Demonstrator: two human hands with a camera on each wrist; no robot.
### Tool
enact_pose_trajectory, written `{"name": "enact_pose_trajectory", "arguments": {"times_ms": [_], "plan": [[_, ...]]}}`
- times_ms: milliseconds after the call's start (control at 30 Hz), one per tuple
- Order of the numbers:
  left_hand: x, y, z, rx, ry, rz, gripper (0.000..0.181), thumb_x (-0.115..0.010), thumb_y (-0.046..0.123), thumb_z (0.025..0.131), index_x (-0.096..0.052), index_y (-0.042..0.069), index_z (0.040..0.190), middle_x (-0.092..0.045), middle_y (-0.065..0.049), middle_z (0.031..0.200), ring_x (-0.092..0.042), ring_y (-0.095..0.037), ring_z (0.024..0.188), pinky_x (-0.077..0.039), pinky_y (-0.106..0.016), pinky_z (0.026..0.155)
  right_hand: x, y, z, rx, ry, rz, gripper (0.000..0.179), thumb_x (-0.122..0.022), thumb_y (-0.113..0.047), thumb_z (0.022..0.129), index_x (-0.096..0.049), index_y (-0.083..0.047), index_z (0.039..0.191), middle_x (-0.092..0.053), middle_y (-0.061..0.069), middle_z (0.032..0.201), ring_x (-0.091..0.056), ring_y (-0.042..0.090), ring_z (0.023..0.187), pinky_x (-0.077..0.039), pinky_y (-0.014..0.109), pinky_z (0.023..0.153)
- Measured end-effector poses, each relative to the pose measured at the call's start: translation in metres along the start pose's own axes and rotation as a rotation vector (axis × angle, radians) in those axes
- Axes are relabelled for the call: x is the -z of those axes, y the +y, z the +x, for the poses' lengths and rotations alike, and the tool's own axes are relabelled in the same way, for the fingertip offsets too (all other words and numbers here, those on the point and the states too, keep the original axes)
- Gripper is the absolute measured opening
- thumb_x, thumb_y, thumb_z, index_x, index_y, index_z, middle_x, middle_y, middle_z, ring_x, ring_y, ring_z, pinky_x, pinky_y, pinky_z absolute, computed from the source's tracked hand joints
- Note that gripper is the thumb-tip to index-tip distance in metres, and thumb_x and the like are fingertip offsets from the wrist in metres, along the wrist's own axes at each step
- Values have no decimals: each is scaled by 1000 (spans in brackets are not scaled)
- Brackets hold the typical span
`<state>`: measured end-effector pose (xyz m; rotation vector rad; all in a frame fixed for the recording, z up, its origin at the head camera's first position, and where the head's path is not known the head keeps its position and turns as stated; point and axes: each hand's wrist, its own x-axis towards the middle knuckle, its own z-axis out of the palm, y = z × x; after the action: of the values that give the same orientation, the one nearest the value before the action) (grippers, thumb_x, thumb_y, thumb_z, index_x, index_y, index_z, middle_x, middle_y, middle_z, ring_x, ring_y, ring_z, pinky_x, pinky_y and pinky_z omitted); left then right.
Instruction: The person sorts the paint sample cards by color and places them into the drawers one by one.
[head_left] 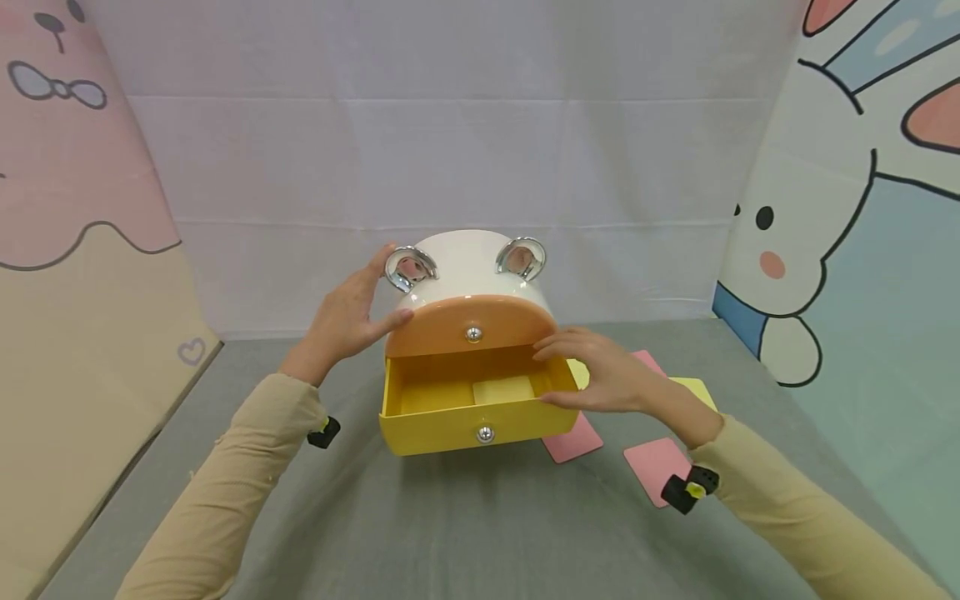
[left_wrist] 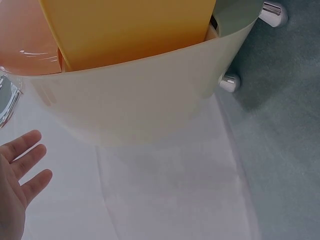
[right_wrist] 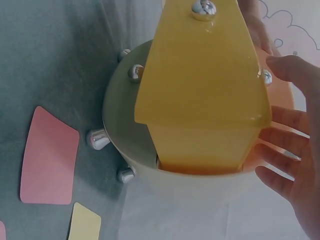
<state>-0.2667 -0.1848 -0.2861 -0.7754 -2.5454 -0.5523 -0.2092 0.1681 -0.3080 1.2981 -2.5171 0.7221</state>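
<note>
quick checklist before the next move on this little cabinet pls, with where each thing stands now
1. Yellow drawer pulled open: ok.
2. Pale yellow card lies inside that drawer, below its rim: ok.
3. Orange front above it closed: ok.
4. Right hand clear of the drawer, should it be pushed in: not ok, its fingers are at the drawer's right side.
5. Left hand steadying the white cabinet: cannot tell, it is beside the cabinet but firm contact is unclear.
6. All cards put in: not ok, pink card and others lie outside on the table.
</note>
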Motion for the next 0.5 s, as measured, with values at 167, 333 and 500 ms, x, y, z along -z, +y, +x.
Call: {"name": "enact_pose_trajectory", "arguments": {"times_ms": [167, 333, 500], "plan": [[0, 0, 0, -2, 1, -5, 86, -59, 50, 81, -10, 23, 147, -41, -16, 137, -42, -35, 121, -38, -54, 92, 14, 6, -10, -72, 10, 38, 42, -74, -25, 74, -63, -7, 111, -59, 7, 116, -50, 24, 111, -41, 47, 91], [0, -1, 1, -1, 1, 1, 86, -58, 50, 82, -10, 23, 147, -42, -17, 137, -43, -36, 120, -38, -54, 91, 27, 21, -31, -169, 41, 23, 42, -74, -23, 74, -62, -6, 111, -59, 9, 116, -48, 27, 113, -40, 51, 90], [-1, -2, 1, -1, 4, -1, 86, -59, 51, 81, -9, 24, 147, -43, -17, 136, -44, -36, 118, -39, -55, 90, 32, 49, -64, -319, 31, -42, 46, -72, -24, 76, -59, -1, 113, -56, 17, 118, -46, 35, 112, -39, 56, 87]]}}
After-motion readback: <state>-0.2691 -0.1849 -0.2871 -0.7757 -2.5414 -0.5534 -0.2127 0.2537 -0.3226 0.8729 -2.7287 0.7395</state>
